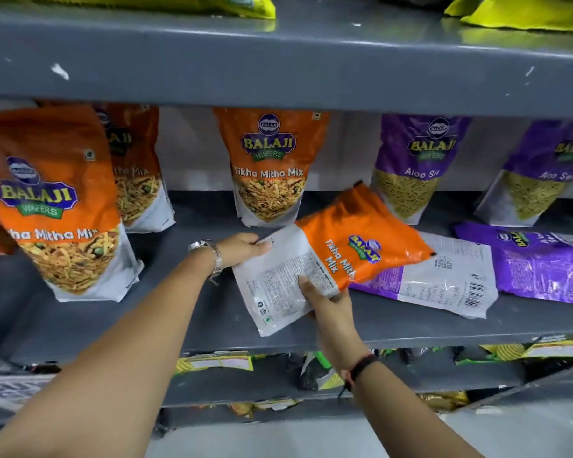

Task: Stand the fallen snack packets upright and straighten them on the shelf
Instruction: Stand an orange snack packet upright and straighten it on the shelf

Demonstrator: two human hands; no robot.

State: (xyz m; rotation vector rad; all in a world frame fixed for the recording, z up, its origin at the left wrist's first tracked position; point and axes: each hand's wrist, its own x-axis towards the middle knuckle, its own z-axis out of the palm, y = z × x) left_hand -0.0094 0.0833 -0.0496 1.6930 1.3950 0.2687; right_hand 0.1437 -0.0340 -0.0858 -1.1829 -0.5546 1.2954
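Observation:
An orange Tikha Mitha Mix packet (pixel 341 246) lies tilted, back side up, over the grey shelf (pixel 179 312). My left hand (pixel 242 249) grips its white bottom end at the far corner. My right hand (pixel 325 302) holds the near edge with the thumb on the print. Beneath it a purple Aloo Sev packet (pixel 444 282) lies flat, back up. Another purple packet (pixel 536 262) lies fallen at the right. Upright behind them stand an orange packet (pixel 270 166) and two purple packets (pixel 414 163), (pixel 540 180).
Two more orange packets (pixel 57 200), (pixel 136 170) stand upright at the left. Yellow-green packets (pixel 523 11) sit on the shelf above. Lower shelves hold several mixed packets (pixel 311 368). The upper shelf's front lip (pixel 278 71) hangs close over the standing packets.

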